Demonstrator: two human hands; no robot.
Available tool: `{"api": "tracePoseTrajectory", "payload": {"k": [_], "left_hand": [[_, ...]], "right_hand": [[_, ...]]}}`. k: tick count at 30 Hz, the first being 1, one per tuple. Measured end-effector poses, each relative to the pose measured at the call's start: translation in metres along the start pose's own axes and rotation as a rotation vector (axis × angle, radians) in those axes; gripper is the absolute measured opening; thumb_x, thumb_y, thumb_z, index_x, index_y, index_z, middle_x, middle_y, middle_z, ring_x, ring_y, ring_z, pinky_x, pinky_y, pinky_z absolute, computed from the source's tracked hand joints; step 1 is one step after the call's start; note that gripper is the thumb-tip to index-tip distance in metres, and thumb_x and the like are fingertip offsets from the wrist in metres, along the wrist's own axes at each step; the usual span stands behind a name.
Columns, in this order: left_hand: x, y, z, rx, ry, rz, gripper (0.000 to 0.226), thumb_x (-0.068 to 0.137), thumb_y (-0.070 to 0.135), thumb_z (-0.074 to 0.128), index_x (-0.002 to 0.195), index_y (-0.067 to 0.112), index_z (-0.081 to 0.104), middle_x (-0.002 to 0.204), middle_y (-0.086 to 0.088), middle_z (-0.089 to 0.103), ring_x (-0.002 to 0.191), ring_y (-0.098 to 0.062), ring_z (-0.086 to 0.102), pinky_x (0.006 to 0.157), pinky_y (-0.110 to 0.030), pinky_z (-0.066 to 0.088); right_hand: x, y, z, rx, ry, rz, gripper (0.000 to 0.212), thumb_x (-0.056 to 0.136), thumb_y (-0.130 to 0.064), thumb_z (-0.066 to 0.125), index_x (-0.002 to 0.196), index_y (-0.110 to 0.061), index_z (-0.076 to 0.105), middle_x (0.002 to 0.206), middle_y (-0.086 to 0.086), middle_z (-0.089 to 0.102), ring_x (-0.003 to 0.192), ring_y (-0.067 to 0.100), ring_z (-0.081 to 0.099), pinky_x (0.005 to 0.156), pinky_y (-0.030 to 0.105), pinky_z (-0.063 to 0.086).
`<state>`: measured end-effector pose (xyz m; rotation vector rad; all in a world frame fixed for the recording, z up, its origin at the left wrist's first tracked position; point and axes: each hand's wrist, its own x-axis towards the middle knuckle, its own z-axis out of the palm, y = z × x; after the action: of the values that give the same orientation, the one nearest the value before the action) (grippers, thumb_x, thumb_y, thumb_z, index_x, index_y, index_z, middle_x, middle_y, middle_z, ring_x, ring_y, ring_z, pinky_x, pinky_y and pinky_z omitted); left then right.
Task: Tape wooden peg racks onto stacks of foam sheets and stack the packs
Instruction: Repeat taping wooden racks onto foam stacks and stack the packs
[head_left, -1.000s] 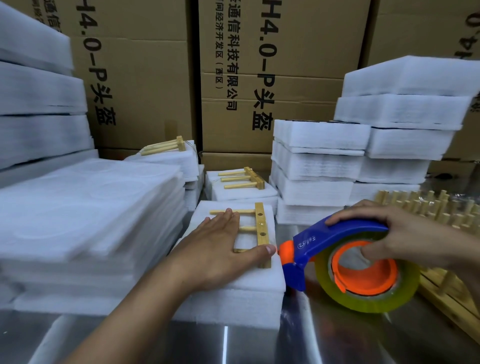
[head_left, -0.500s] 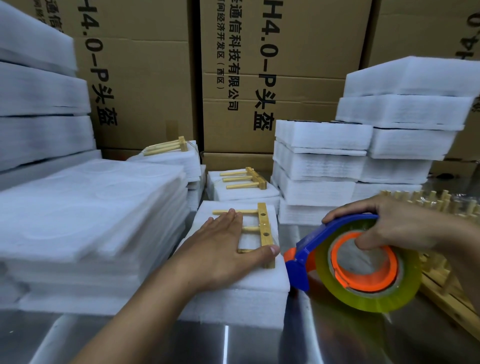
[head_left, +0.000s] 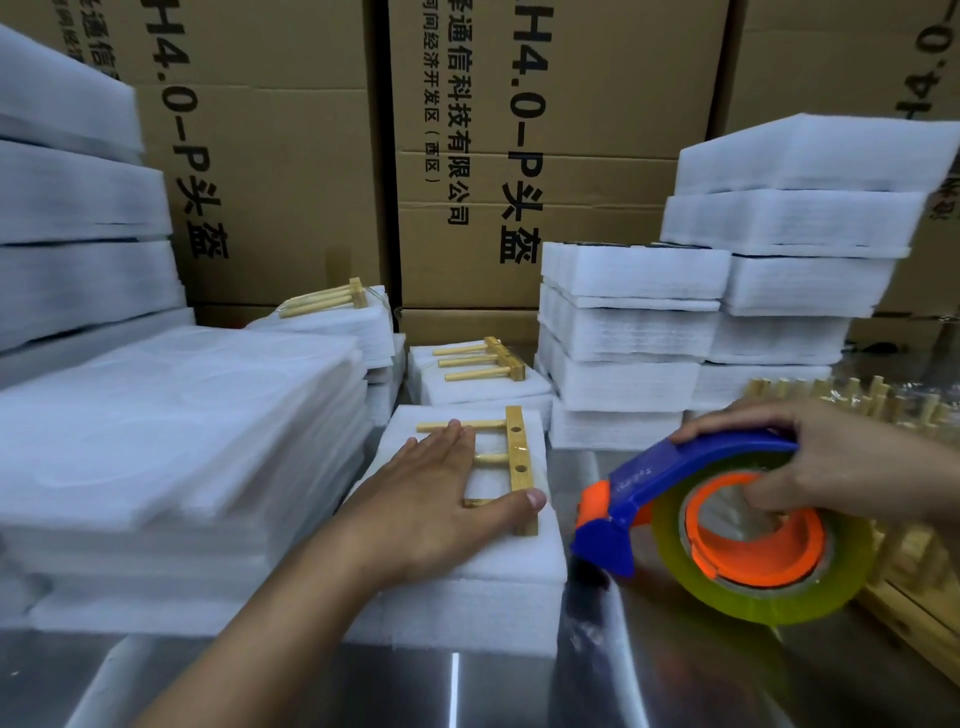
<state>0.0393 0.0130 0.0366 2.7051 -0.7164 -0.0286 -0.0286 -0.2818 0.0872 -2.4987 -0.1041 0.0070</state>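
A wooden peg rack (head_left: 517, 457) lies flat on a small stack of white foam sheets (head_left: 467, 587) in the middle of the metal table. My left hand (head_left: 436, 499) presses flat on the rack's pegs, thumb against the bar's near end. My right hand (head_left: 826, 462) grips a blue and orange tape dispenser (head_left: 722, 525) with a roll of clear yellowish tape, held just right of the foam stack, its blue nose low beside the stack's right edge. Two taped packs (head_left: 478, 374) (head_left: 337, 312) with racks on top sit behind.
A wide pile of large foam sheets (head_left: 171, 431) fills the left. Taller foam stacks (head_left: 717, 322) stand at the back right. Loose wooden peg racks (head_left: 904, 561) lie at the right edge. Cardboard boxes (head_left: 545, 156) wall the back. The steel table (head_left: 675, 675) reflects light in front.
My right hand has brought the tape dispenser slightly down and back beside the foam stack's right edge after tilting it. My left hand stays pressed on the rack.
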Motion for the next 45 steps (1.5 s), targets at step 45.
{"api": "tracePoseTrajectory", "payload": {"k": [45], "left_hand": [[0.004,-0.007,0.003,0.005,0.005,0.010,0.122,0.047,0.092,0.006,0.151,0.028,-0.004,0.158,0.012,-0.012,0.141,0.002,-0.012,0.109,-0.017,-0.009]], "right_hand": [[0.003,-0.064,0.116,0.106,0.593,-0.305,0.053,0.082,-0.066,0.046,0.127,-0.039,0.057,0.129,-0.026,0.047,0.114,-0.022,0.036,0.097,-0.003,0.022]]}}
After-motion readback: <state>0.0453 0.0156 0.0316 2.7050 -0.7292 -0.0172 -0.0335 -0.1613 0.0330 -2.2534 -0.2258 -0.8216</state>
